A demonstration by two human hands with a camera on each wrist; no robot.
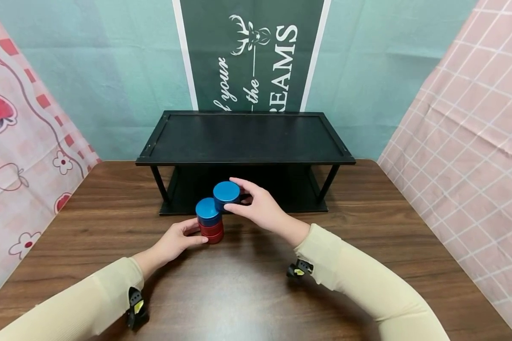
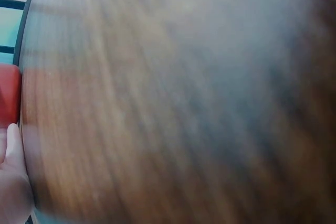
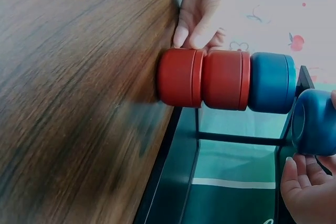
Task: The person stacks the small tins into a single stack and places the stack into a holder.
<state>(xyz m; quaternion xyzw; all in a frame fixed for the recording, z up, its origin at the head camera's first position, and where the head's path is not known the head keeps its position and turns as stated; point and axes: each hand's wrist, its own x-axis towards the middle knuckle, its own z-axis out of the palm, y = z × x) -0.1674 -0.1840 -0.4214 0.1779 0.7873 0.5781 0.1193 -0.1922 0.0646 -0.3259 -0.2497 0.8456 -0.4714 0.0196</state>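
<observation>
In the head view, a stack of small round canisters stands on the table: two red canisters below and a blue canister on top. My left hand holds the stack low on its left side, thumb at the front of the bottom red one, fingers at the side. A second blue canister is gripped by my right hand, fingers behind and thumb in front. It is raised off the table, close beside the stack's top. The right wrist view shows this held blue canister slightly tilted, near the stacked blue canister.
Behind the hands stands a black two-level rack, its lower shelf just past the stack. The wooden table runs out on both sides to hanging cloths, pink checked at the right and fruit-patterned at the left.
</observation>
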